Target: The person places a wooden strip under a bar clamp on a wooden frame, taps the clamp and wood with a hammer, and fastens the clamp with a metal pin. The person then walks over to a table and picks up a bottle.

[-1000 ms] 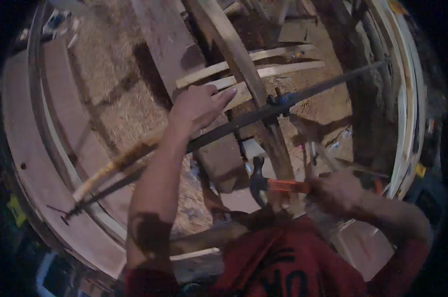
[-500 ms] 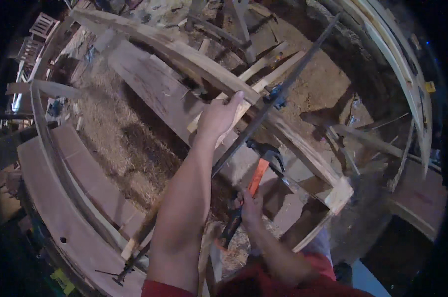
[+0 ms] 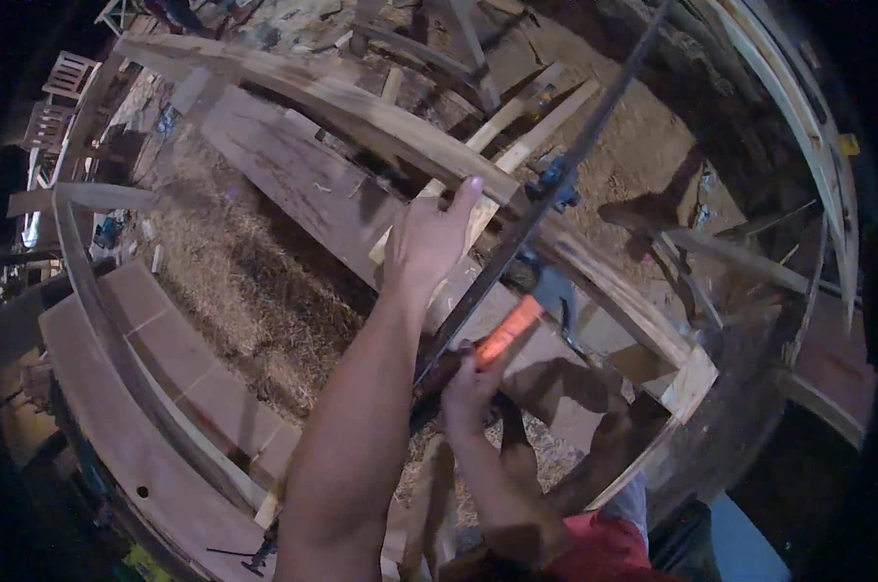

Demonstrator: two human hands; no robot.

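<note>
My left hand (image 3: 429, 238) is closed round a pale wooden slat (image 3: 480, 221), its thumb pointing up beside a long wooden beam (image 3: 400, 121). The undersides of those fingers are hidden. Closer to my body, my right hand (image 3: 470, 393) grips a claw hammer (image 3: 509, 332) by its orange and black handle. The hammer's head is smeared by motion, just below the beam. Between the hammer and my left hand, a dark metal bar clamp (image 3: 602, 121) with blue fittings runs diagonally across the beam.
Wooden planks (image 3: 284, 160) lie beyond my left forearm, with wood shavings (image 3: 255, 281) beside them. A curved wooden rail (image 3: 95, 286) and broad boards (image 3: 201, 354) are at the left. The beam's pale end block (image 3: 691, 386) stands at the right. Long strips (image 3: 783, 97) lean at the far right.
The hammer has swung up and to the left, its handle now tilted further over, with my right hand moving along. My left hand keeps its place on the slat. The view has shifted slightly.
</note>
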